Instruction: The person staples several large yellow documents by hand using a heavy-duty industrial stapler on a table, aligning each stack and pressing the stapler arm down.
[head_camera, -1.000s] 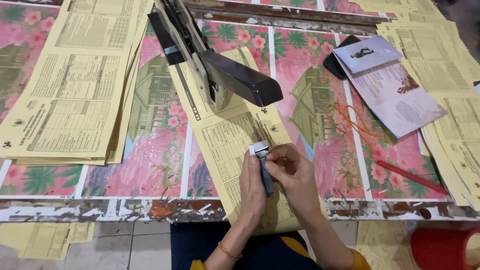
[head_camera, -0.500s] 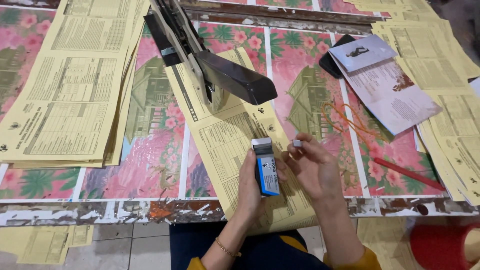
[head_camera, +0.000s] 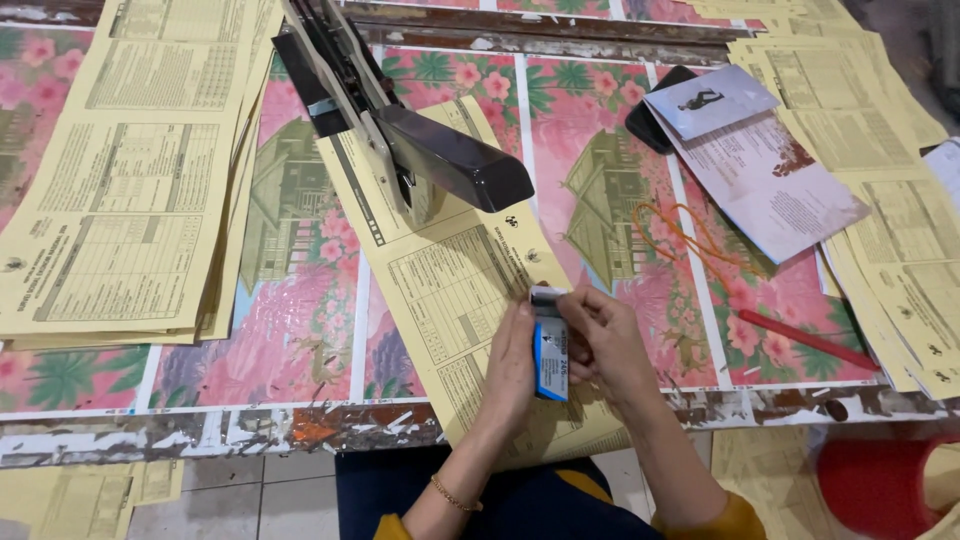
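- I see my left hand (head_camera: 512, 365) and my right hand (head_camera: 608, 345) meeting at the near edge of the counter (head_camera: 250, 425), both wrapped around a small blue staple box (head_camera: 550, 352).
- The left grip is narrow and holds the box by its left side, thumb along the edge; the right grip pinches it from the right, fingertips at its upper end (a pale flap or tray shows there, but I cannot tell how far it is out).
- The box stands nearly upright between the palms, just above a long yellow printed form (head_camera: 455, 290) that runs diagonally across the counter and hangs over its near edge.
- On that form's far end rests a large long-arm stapler (head_camera: 400, 130), its dark head pointing toward my hands, well apart from them.
- To the left lies a thick stack of yellow forms (head_camera: 130, 170); more yellow sheets (head_camera: 900, 200) fan along the right side.
- Right of centre I see a grey-and-white booklet (head_camera: 770, 170) lying partly over a black phone (head_camera: 650, 115), with orange rubber bands (head_camera: 680, 235) beside it and a red pen (head_camera: 805, 340) nearer to me.
- The counter wears a pink floral cover with house pictures, worn at the front edge.
- A red bucket (head_camera: 865, 485) sits on the floor at lower right (only partly in view).
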